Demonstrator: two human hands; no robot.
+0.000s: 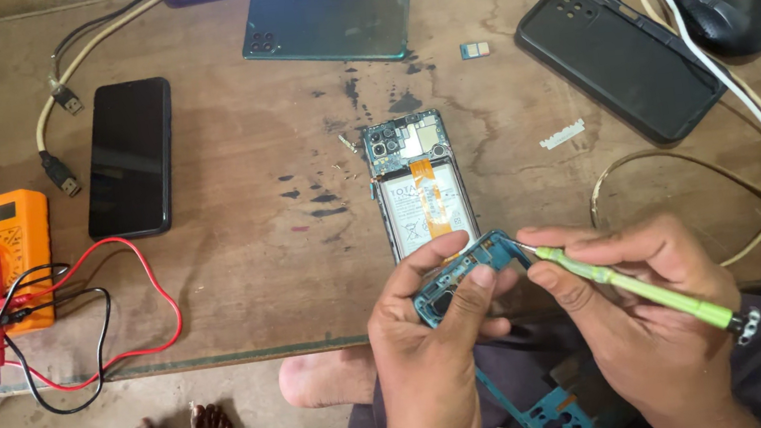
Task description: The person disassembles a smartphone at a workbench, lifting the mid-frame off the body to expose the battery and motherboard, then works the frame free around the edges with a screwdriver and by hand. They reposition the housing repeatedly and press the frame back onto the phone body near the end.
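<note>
Both hands grip things: left (434,333) a blue frame (465,271) (phone part), right (644,307) a green screwdriver (641,286)

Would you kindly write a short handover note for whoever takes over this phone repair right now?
Left hand: grips the blue phone frame over the table edge.
Right hand: holds the green screwdriver, tip at the frame's upper end.
Opened phone lies on the table, battery exposed; back cover and black case set aside.
Done: cover and frame off.
Left: not clear from here.
</note>
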